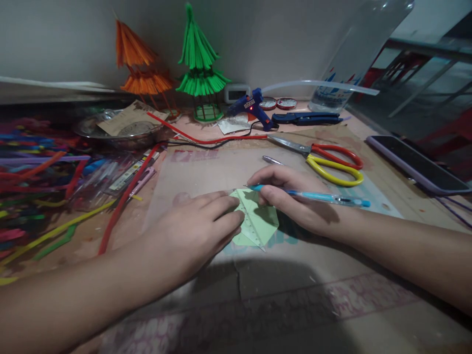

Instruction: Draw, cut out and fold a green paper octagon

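Observation:
A light green piece of paper [271, 228] with several straight edges lies on the work surface, and a clear triangular ruler [251, 229] rests on top of it. The fingers of my left hand [199, 226] press together on the ruler and the paper's left side. My right hand [287, 194] is closed around a blue pen [313, 196], its tip at the paper's upper edge and its barrel pointing right over the wrist. Fingers of the right hand also touch the paper's upper right part.
Scissors [332, 164] with red and yellow handles lie beyond my right hand, a phone [420, 164] at the right. Behind are a blue glue gun [252, 108], a green craft tree [201, 59] and a metal bowl [121, 140]. Coloured stems [47, 196] cover the left.

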### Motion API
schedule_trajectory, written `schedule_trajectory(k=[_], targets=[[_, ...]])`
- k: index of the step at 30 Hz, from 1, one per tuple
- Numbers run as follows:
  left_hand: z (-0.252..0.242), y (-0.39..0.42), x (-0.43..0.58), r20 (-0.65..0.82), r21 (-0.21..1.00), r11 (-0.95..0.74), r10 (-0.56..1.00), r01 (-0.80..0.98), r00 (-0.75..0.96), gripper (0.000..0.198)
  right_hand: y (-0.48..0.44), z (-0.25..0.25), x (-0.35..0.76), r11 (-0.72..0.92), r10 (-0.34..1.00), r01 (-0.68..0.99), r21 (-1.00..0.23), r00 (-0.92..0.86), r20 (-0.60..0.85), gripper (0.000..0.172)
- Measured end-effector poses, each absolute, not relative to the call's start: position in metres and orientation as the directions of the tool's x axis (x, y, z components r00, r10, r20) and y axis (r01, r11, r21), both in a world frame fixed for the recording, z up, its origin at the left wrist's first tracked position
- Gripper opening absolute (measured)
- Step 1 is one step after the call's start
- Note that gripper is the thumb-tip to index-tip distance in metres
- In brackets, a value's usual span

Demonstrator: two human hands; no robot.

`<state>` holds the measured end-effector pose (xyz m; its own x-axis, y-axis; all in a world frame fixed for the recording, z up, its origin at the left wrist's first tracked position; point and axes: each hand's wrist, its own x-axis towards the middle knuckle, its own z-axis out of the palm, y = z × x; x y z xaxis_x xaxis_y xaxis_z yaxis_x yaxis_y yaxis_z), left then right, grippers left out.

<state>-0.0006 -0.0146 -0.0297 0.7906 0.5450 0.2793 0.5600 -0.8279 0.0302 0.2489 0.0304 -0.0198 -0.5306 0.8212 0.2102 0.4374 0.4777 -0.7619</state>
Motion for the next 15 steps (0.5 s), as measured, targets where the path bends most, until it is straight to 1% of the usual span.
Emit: schedule_trajectory(k=[4, 15], targets=[[-0.03, -0.0142, -0.0004, 0.29, 0.03, -0.828, 0.543, 0.56, 0.788, 0.024, 0.0295, -0.0227, 0.2479, 0.455, 0.829, 0.386, -0.803, -0.512, 0.224, 0.017], [-0.0302, -0.0149, -0.0007, 0.284, 0.018, -0.831, 0.537, 0.556, 0.794, 0.023, 0.0302, -0.0222, 0.2478, 0.476, 0.812, 0.396, -0.785, -0.541, 0.22, 0.01]])
